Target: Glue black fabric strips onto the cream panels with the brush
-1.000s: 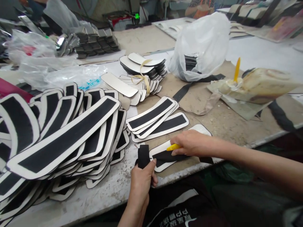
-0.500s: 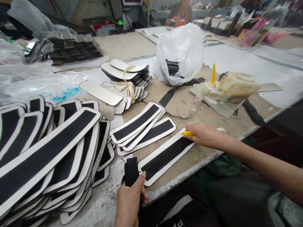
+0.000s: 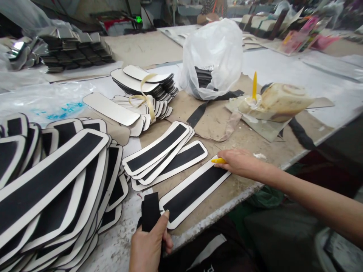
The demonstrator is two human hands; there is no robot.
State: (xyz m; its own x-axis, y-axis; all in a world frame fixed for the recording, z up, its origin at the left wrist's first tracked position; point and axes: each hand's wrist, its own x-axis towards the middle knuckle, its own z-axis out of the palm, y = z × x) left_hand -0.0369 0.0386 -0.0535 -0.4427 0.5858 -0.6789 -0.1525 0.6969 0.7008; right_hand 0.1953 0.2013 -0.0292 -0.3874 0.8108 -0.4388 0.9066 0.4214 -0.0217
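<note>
My left hand (image 3: 149, 243) is closed around folded black strips (image 3: 151, 211) at the table's front edge. Its thumb lies by the near end of a white panel with a black band (image 3: 195, 190) along its middle. At the panel's far right end, my right hand (image 3: 236, 161) is closed on a yellow plastic stick (image 3: 218, 160), whose flat tip points left over the white border. Its fingers rest on or just above that end; contact is hard to tell. Beside this panel lies a small fanned pile of similar panels (image 3: 159, 147).
A large heap of banded panels (image 3: 56, 173) fills the left. Behind are plain white pieces (image 3: 113, 107), a clear plastic bag (image 3: 212, 49) holding black pieces, and a stained container (image 3: 286, 102) beside another upright yellow stick (image 3: 254, 86). A person (image 3: 212, 8) is at the far back.
The view has shifted slightly, so most things sit a little further left. Both hands keep their holds and nearly the same places relative to the panel.
</note>
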